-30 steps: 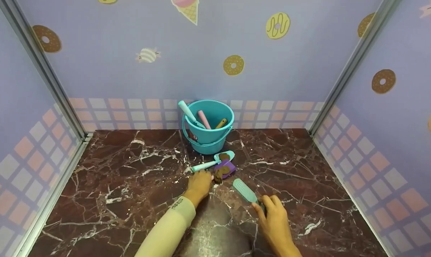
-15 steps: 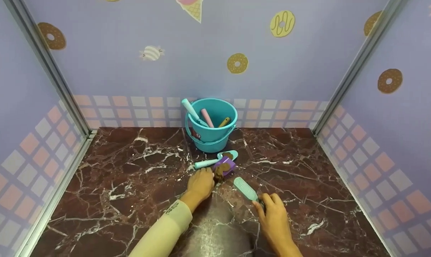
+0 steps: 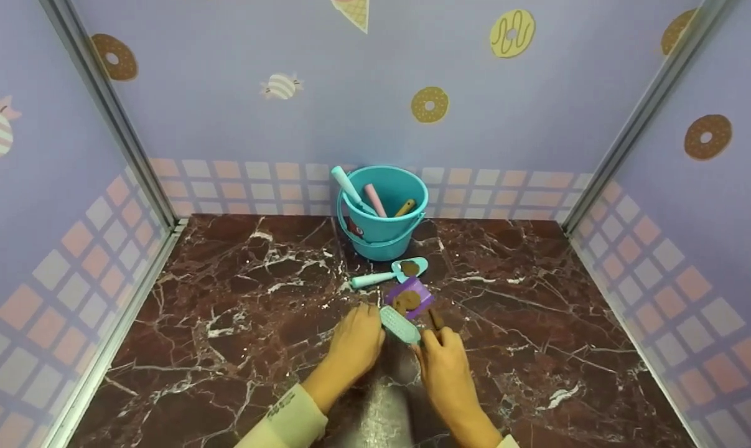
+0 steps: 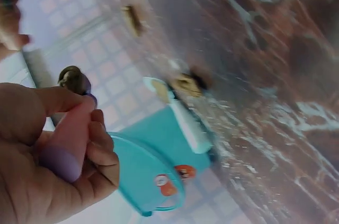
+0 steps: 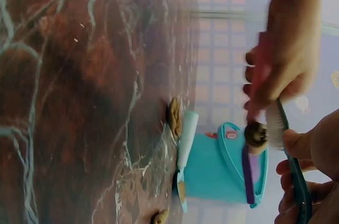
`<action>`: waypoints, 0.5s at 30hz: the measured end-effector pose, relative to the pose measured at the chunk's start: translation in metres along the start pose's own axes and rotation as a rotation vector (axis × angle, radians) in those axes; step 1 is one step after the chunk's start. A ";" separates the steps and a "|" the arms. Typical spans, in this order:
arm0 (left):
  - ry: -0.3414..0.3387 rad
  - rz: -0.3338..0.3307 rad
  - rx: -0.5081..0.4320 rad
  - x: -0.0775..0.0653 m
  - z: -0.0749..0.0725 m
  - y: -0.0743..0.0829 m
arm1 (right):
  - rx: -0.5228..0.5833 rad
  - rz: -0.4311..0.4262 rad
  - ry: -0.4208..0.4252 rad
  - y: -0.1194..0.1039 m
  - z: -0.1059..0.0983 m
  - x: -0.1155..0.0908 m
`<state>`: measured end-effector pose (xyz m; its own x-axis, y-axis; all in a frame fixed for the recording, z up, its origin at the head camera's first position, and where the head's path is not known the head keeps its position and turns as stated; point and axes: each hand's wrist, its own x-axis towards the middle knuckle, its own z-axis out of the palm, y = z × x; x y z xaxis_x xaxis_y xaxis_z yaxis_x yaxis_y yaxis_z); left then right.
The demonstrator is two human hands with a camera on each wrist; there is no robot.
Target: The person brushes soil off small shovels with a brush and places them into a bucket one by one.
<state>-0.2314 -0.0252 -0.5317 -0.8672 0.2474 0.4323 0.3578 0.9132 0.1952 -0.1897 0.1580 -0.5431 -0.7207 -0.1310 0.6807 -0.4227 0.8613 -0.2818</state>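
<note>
My left hand (image 3: 358,336) grips the pink handle (image 4: 74,134) of a purple toy shovel (image 3: 422,292), raised above the tabletop. Brown lumpy material (image 3: 405,302) lies on its blade. My right hand (image 3: 447,367) holds a green brush (image 3: 400,325) by its handle. Its white bristles (image 5: 274,126) are right at a brown clump (image 5: 256,135) near the base of the blade in the right wrist view. Behind the shovel, a turquoise toy trowel (image 3: 372,279) rests on the table, with brown material in its scoop.
A turquoise bucket (image 3: 381,233) stands near the back wall, with several tool handles sticking up from it. Small brown pieces (image 4: 132,20) lie on the dark marbled tabletop (image 3: 524,373). Patterned lilac walls (image 3: 226,124) enclose the back and both sides.
My right hand has carried the brush leftward to the shovel in my left hand. The shovel has come up off the table and nearer. The head view has shifted slightly.
</note>
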 end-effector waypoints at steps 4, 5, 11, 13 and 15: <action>0.027 0.024 -0.037 -0.009 -0.006 0.004 | -0.006 0.001 0.003 0.008 -0.006 0.002; 0.033 0.028 -0.043 -0.012 -0.007 0.003 | -0.010 0.008 0.000 0.012 -0.008 0.003; -0.001 0.018 -0.089 -0.027 -0.011 0.000 | -0.063 0.083 0.035 0.045 -0.018 0.013; -0.012 0.016 -0.096 -0.030 -0.013 0.000 | -0.069 0.102 0.051 0.049 -0.021 0.014; -0.007 0.016 -0.091 -0.031 -0.013 0.001 | -0.057 0.110 0.040 0.044 -0.025 0.013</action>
<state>-0.1992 -0.0364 -0.5334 -0.8637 0.2641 0.4294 0.4010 0.8760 0.2678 -0.2037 0.2065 -0.5299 -0.7379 -0.0149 0.6747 -0.3091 0.8962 -0.3182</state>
